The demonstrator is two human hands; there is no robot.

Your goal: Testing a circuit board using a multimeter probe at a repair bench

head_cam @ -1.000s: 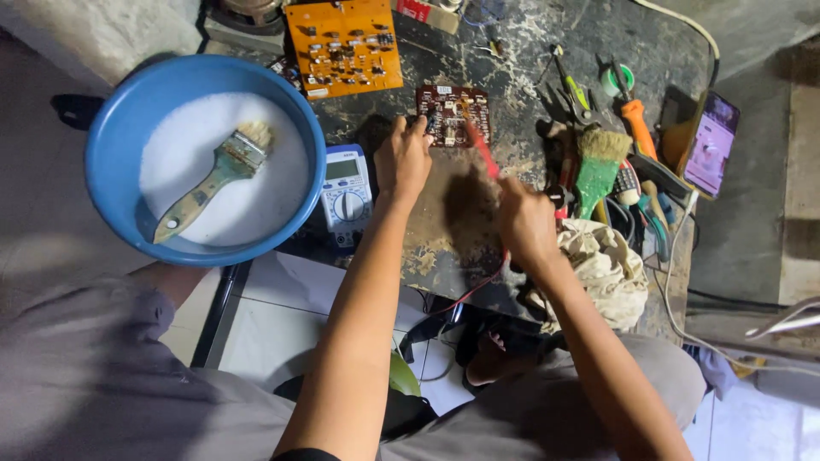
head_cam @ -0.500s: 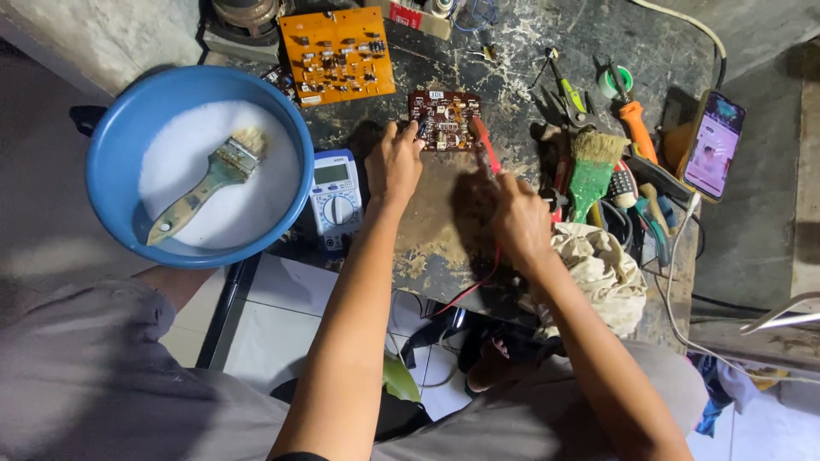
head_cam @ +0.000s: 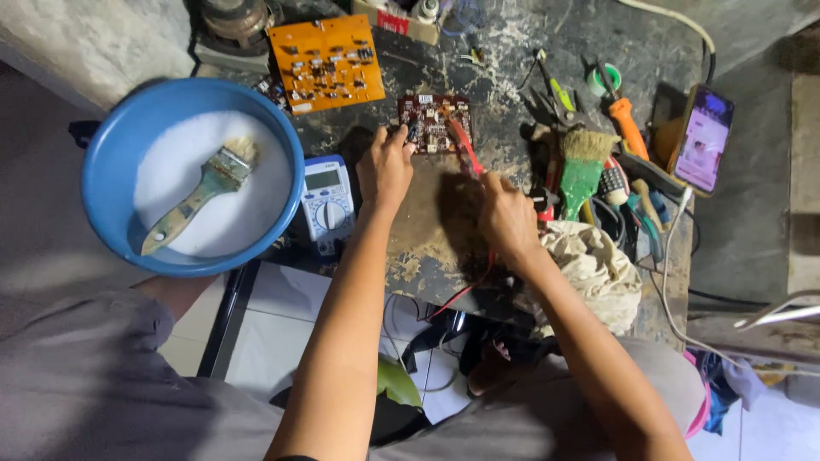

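Seen from above, a person works at a cluttered bench. The left hand pinches the edge of a small dark red circuit board. The right hand grips a red probe, its tip on the board; the lead seemingly runs to a blue multimeter beside the left wrist. If the probe slips, its tip could bridge neighbouring contacts. A blue basin holds a paintbrush.
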